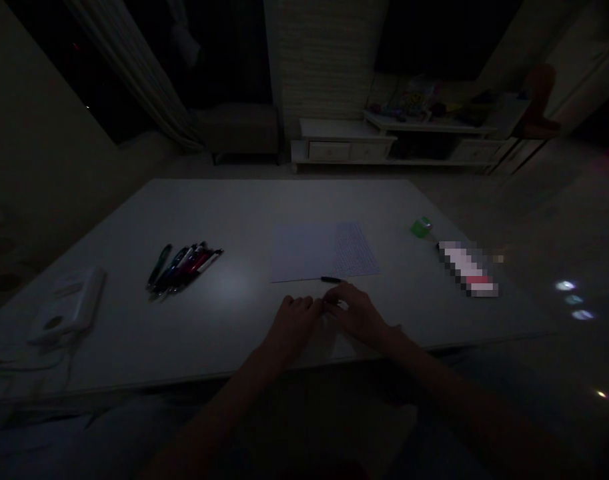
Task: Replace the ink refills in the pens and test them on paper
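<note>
My left hand [297,321] rests on the white table [244,213] near its front edge, fingers curled down. My right hand [355,312] meets it there, thumb and forefinger pinched together at the left fingertips. What lies between the fingers is too dark and small to make out. Just beyond my right hand, a dark pen [331,279] lies at the near edge of a paper sheet [304,250]. The sheet's right part carries dense handwriting; its left part looks blank.
A heap of several pens [184,267] lies to the left, with a white box-like device [69,303] and cables farther left. At right are a small green object [421,227] and a blurred-out phone-like item [467,269]. A low cabinet [341,140] stands beyond the table.
</note>
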